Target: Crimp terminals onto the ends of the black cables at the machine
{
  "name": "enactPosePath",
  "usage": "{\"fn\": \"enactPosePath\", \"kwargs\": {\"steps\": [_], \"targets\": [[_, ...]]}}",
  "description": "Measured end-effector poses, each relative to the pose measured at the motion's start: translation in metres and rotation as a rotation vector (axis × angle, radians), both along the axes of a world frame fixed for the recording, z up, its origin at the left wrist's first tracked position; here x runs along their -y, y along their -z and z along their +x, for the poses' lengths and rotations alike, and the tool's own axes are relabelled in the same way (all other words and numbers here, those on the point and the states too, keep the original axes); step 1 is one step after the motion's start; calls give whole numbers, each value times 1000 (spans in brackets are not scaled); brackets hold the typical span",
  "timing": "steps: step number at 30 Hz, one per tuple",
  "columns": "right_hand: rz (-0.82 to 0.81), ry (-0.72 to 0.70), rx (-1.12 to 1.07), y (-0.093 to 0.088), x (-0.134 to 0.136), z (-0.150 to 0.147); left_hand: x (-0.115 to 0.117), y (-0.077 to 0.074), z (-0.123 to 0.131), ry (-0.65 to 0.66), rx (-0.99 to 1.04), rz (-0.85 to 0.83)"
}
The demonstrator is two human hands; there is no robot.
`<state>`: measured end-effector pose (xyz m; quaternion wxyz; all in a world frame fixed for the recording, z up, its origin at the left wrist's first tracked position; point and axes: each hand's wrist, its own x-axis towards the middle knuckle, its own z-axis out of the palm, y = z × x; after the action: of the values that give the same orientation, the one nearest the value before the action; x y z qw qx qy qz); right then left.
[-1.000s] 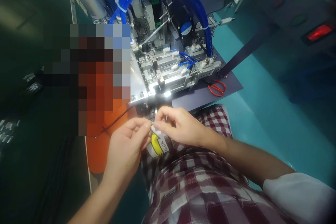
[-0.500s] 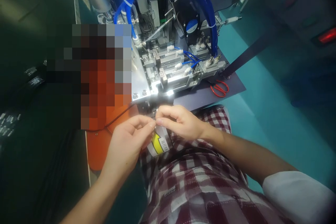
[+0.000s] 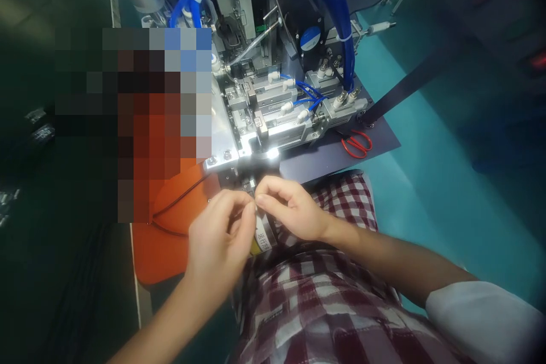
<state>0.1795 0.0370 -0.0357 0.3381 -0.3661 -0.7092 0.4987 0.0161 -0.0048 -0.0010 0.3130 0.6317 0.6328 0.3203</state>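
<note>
Hands at the front edge of a machine [image 3: 273,119]: left hand [image 3: 219,236] and right hand [image 3: 292,210] both closed to a pinch, thumb and forefinger meeting tip to tip on a tiny piece [image 3: 255,201]. Piece too small to identify, held in the air just below the lit metal block and above a printed label [image 3: 262,236]. Chief risk, by judgement: slip of the piece out of so slight a grip, with loss into the lap or the gap beneath the machine; cause, small size and crowded fingertips. Second risk: snag of a knuckle on the fittings close above, or on the black wire [image 3: 183,196] across the orange pad [image 3: 162,244] just beside the left hand. Blue hoses [image 3: 341,23] arched over the machine. Red scissors [image 3: 357,143] on a dark mat [image 3: 324,160], well apart to the right, on the teal tabletop [image 3: 418,182]. Containers: no tray, bin or box discernible, hence no contents to list.
</note>
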Motion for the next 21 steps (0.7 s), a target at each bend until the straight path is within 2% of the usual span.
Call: {"fn": "enactPosePath", "kwargs": {"steps": [1,3,4,6,7,8,11,13,16,21], "targets": [[24,5,21,0,1,0,-2,-2,-2,-15,86,-130],[246,27,130,-2,3,0,-6,-7,-5,-14,234,-351],[379,41,192,-3,3,1,-7,-9,-6,-6,263,-399],[532,46,252,-6,2,2,-8,-10,-8,5,206,-344],[507,46,240,-6,1,2,-7,-10,-8,11,148,-279],[412,46,200,-6,0,2,-7,-8,-8,19,92,-218],[-73,26,-40,-1,-5,1,-10,-2,-8,64,7,-135],[-316,6,-193,3,-11,-1,-13,2,-10,67,-37,-74],[-422,-1,-291,9,-20,-2,-19,6,-13,91,-154,111],[-468,-5,-302,16,-30,-4,-25,16,-24,274,-287,379]]}}
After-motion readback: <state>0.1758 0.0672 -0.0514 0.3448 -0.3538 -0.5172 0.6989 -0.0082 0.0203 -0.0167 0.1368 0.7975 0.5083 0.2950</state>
